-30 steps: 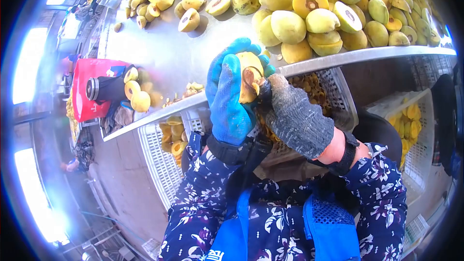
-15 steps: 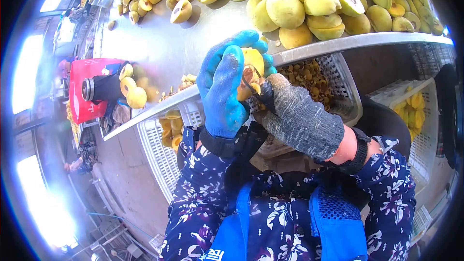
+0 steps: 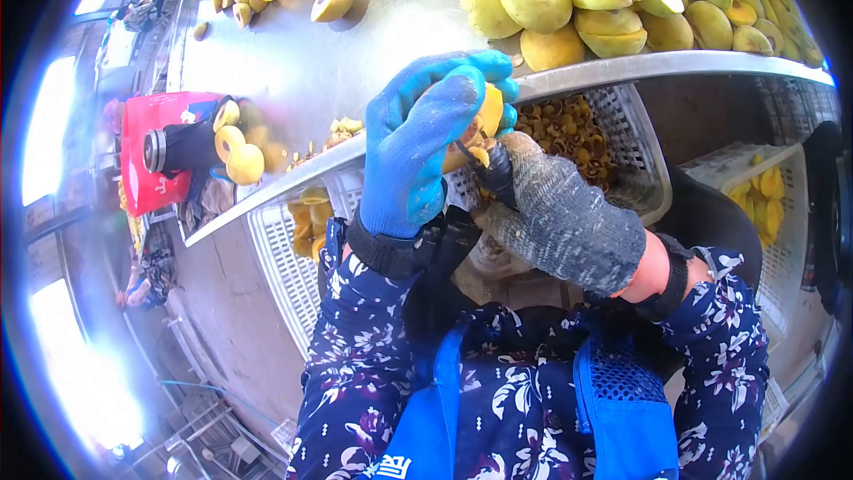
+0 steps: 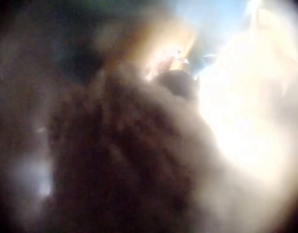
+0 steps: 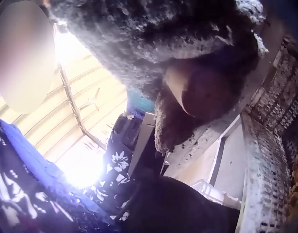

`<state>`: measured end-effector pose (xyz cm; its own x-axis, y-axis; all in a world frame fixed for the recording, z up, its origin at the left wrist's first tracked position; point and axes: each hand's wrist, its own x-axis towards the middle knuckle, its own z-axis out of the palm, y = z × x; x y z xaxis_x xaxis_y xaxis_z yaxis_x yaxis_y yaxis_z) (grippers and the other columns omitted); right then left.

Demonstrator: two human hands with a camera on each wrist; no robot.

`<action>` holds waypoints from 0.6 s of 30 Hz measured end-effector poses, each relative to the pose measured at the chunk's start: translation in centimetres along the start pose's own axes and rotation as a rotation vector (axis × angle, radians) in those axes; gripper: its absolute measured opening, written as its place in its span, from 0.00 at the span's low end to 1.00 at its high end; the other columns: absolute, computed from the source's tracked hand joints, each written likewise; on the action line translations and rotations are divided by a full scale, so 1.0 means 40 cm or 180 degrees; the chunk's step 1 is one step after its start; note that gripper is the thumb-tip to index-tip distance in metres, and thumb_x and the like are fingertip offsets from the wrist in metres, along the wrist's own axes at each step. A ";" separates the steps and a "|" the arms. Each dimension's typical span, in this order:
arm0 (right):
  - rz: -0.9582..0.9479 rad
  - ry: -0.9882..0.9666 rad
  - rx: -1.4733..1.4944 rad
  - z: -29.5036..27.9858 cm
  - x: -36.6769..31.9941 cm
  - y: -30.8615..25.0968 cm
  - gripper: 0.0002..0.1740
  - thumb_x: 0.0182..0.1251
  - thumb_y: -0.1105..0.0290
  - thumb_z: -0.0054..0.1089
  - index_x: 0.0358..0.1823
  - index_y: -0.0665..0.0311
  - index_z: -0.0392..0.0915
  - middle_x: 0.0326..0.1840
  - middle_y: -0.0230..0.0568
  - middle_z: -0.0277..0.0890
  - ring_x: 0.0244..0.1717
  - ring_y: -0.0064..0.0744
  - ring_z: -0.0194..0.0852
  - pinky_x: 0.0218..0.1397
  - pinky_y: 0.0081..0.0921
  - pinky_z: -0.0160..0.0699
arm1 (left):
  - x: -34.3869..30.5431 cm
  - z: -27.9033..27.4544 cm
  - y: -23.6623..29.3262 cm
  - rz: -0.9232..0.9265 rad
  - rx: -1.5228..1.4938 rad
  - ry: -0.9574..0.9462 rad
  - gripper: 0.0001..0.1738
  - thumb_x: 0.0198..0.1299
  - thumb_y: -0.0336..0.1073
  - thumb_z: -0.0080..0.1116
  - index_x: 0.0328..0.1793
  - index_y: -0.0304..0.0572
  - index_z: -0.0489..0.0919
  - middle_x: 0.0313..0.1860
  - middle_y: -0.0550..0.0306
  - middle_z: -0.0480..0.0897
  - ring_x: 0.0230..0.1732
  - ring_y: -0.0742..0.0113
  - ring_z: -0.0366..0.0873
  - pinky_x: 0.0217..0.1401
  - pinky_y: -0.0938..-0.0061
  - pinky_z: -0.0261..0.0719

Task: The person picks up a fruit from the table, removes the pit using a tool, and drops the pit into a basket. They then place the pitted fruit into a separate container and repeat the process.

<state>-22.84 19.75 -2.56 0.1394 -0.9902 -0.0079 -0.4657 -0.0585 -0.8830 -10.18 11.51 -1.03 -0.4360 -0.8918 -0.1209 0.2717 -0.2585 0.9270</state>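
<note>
In the head view the left hand (image 3: 418, 142), in a blue glove, grips a halved yellow fruit (image 3: 490, 113), its fingers curled round the far side. The right hand (image 3: 569, 213), in a grey knitted glove, holds a black-handled tool (image 3: 499, 176) whose thin curved metal end meets the fruit's cut face. In the right wrist view the grey glove (image 5: 158, 43) curls round a rounded handle end (image 5: 207, 92). The left wrist view is blurred; a dark glove shape (image 4: 124, 145) and an orange patch of fruit (image 4: 158, 43) show there.
Halved fruits (image 3: 535, 0) are piled on the metal table (image 3: 267, 62). Below its edge stand a crate of scraps (image 3: 653, 151), a crate of yellow pieces (image 3: 786, 240) and a white crate (image 3: 289, 276). A red bag (image 3: 147, 142) lies at the left.
The left hand has turned and moved slightly left, covering more of the fruit. The right hand has shifted right and a little down, still holding the tool at the fruit.
</note>
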 end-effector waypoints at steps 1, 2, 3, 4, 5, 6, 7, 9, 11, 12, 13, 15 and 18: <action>0.0304 -0.0355 0.0717 -0.003 0.003 0.006 0.25 0.59 0.68 0.65 0.54 0.66 0.64 0.38 0.54 0.78 0.32 0.49 0.82 0.33 0.35 0.81 | 0.000 -0.003 0.004 -0.0140 0.0127 -0.0062 0.19 0.62 0.39 0.58 0.52 0.30 0.76 0.48 0.45 0.81 0.44 0.61 0.81 0.46 0.67 0.83; 0.0609 -0.0714 0.1431 -0.005 0.005 0.010 0.27 0.59 0.69 0.64 0.57 0.67 0.63 0.38 0.53 0.78 0.29 0.43 0.83 0.31 0.30 0.81 | 0.000 -0.005 0.006 -0.0135 0.0119 -0.0045 0.19 0.62 0.39 0.58 0.52 0.30 0.76 0.48 0.45 0.81 0.44 0.61 0.81 0.46 0.67 0.83; 0.0607 -0.0736 0.1426 -0.003 0.003 0.012 0.27 0.59 0.69 0.64 0.57 0.67 0.63 0.38 0.53 0.78 0.29 0.43 0.83 0.31 0.30 0.81 | -0.002 -0.007 0.008 -0.0169 0.0128 -0.0108 0.19 0.62 0.39 0.58 0.51 0.30 0.77 0.47 0.45 0.81 0.44 0.61 0.81 0.46 0.67 0.83; 0.0334 -0.0643 0.1295 0.000 0.000 0.013 0.29 0.59 0.70 0.64 0.59 0.67 0.62 0.38 0.51 0.78 0.27 0.37 0.83 0.29 0.27 0.81 | -0.004 -0.009 0.009 -0.0205 0.0136 -0.0173 0.18 0.62 0.39 0.58 0.50 0.30 0.77 0.47 0.45 0.81 0.44 0.61 0.81 0.46 0.67 0.83; 0.0062 -0.0553 0.1159 0.003 -0.004 0.013 0.31 0.59 0.70 0.64 0.61 0.67 0.60 0.38 0.49 0.78 0.25 0.32 0.82 0.27 0.23 0.80 | -0.006 -0.011 0.010 -0.0198 0.0124 -0.0152 0.18 0.62 0.39 0.58 0.50 0.30 0.77 0.47 0.45 0.81 0.44 0.61 0.81 0.46 0.67 0.83; 0.0059 -0.0584 0.1144 0.002 -0.006 0.008 0.31 0.59 0.70 0.64 0.61 0.67 0.60 0.38 0.49 0.78 0.25 0.32 0.82 0.27 0.23 0.80 | -0.006 -0.012 0.009 -0.0270 0.0033 -0.0219 0.18 0.61 0.39 0.58 0.50 0.30 0.77 0.47 0.46 0.81 0.44 0.61 0.81 0.46 0.67 0.83; 0.0484 -0.0664 0.0913 0.000 -0.006 0.000 0.32 0.59 0.70 0.64 0.62 0.67 0.60 0.39 0.48 0.78 0.25 0.32 0.82 0.27 0.24 0.80 | -0.005 -0.014 0.009 -0.0338 -0.0061 -0.0285 0.18 0.61 0.39 0.58 0.50 0.30 0.77 0.47 0.46 0.81 0.44 0.62 0.81 0.46 0.67 0.83; 0.0907 -0.0770 0.0652 -0.007 -0.004 -0.012 0.32 0.59 0.70 0.64 0.63 0.67 0.59 0.39 0.46 0.77 0.24 0.32 0.81 0.27 0.26 0.80 | 0.001 -0.024 0.013 -0.0395 0.0027 -0.0435 0.18 0.61 0.39 0.58 0.49 0.30 0.78 0.46 0.46 0.81 0.44 0.62 0.81 0.47 0.68 0.82; 0.0962 -0.0866 0.0773 -0.011 -0.005 -0.018 0.32 0.58 0.70 0.65 0.62 0.67 0.61 0.43 0.46 0.77 0.33 0.34 0.83 0.35 0.28 0.81 | 0.010 -0.036 0.023 -0.0460 0.0111 -0.0570 0.18 0.60 0.39 0.59 0.49 0.29 0.78 0.46 0.47 0.82 0.44 0.63 0.81 0.47 0.68 0.82; 0.0963 -0.0905 0.0758 -0.006 -0.009 -0.015 0.32 0.58 0.70 0.65 0.62 0.67 0.61 0.43 0.46 0.77 0.33 0.34 0.83 0.35 0.28 0.81 | 0.016 -0.042 0.033 -0.0659 0.0308 -0.0733 0.18 0.60 0.40 0.59 0.48 0.29 0.79 0.45 0.47 0.82 0.44 0.64 0.81 0.48 0.70 0.81; 0.0695 -0.0810 0.0871 0.001 -0.016 -0.007 0.31 0.58 0.71 0.65 0.62 0.67 0.62 0.45 0.46 0.77 0.39 0.36 0.82 0.41 0.30 0.80 | 0.016 -0.045 0.039 -0.0857 0.0502 -0.0897 0.18 0.59 0.40 0.60 0.47 0.29 0.80 0.44 0.48 0.82 0.43 0.65 0.81 0.48 0.71 0.81; 0.0435 -0.0758 0.0967 0.003 -0.021 -0.006 0.31 0.58 0.71 0.65 0.61 0.67 0.63 0.46 0.46 0.77 0.45 0.37 0.80 0.47 0.31 0.79 | 0.004 -0.035 0.029 -0.0752 0.0492 -0.0798 0.19 0.59 0.41 0.59 0.46 0.29 0.80 0.43 0.46 0.82 0.43 0.61 0.82 0.49 0.69 0.81; 0.1149 -0.1058 0.1023 0.003 -0.022 -0.014 0.31 0.58 0.71 0.65 0.61 0.67 0.64 0.48 0.46 0.76 0.51 0.35 0.76 0.55 0.31 0.74 | -0.002 -0.027 0.019 -0.0534 0.0669 -0.0784 0.20 0.58 0.43 0.58 0.46 0.29 0.80 0.43 0.45 0.83 0.43 0.58 0.82 0.50 0.67 0.81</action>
<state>-22.61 20.68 -2.13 0.3121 -0.8444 -0.4355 -0.2533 0.3678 -0.8947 -9.01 10.98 -0.72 -0.6600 -0.7207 -0.2120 0.0079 -0.2888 0.9574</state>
